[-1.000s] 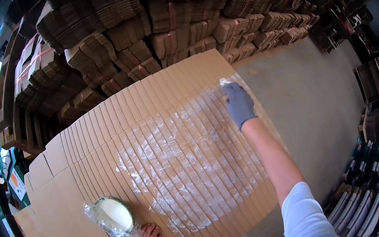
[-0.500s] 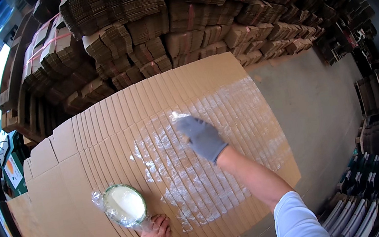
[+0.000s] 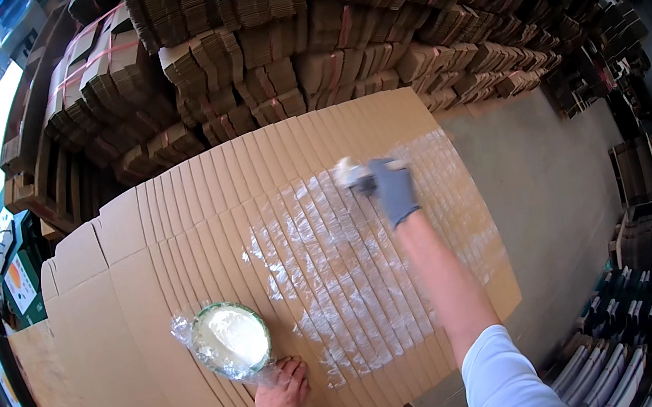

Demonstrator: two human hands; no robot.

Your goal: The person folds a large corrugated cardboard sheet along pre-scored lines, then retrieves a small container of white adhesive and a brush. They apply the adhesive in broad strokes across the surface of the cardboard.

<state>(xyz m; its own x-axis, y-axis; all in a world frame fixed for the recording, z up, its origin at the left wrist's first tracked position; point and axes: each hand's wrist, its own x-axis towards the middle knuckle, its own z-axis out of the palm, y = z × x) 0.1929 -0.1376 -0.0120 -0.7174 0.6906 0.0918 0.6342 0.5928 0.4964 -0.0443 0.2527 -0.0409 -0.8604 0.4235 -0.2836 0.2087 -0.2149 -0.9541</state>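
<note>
My right hand point(image 3: 394, 191), in a grey glove, is closed on a brush point(image 3: 348, 173) with a whitish, motion-blurred head. It is over the far part of a large ridged cardboard sheet point(image 3: 137, 301). Streaks of glossy white paste point(image 3: 339, 286) cover the sheet's middle and right. Lower left of the streaks, a round green-rimmed bowl point(image 3: 232, 339) holds creamy white paste, with clear plastic film wrapped around it. At the bowl's near right edge, my bare left hand point(image 3: 283, 391) has bent fingers gripping the film-covered rim. Its thumb is partly hidden.
Bundled stacks of flat cardboard point(image 3: 254, 70) rise behind the sheet, some on a wooden pallet point(image 3: 55, 187). Green boxes point(image 3: 17, 269) stand at the left. Grey floor point(image 3: 545, 186) lies to the right, with rows of dark and white stacked pieces point(image 3: 635, 325) near the lower right.
My right hand has moved right and slightly away with the brush, and its wrist has turned. My left hand stays beside the bowl. The whole view has shifted slightly.
</note>
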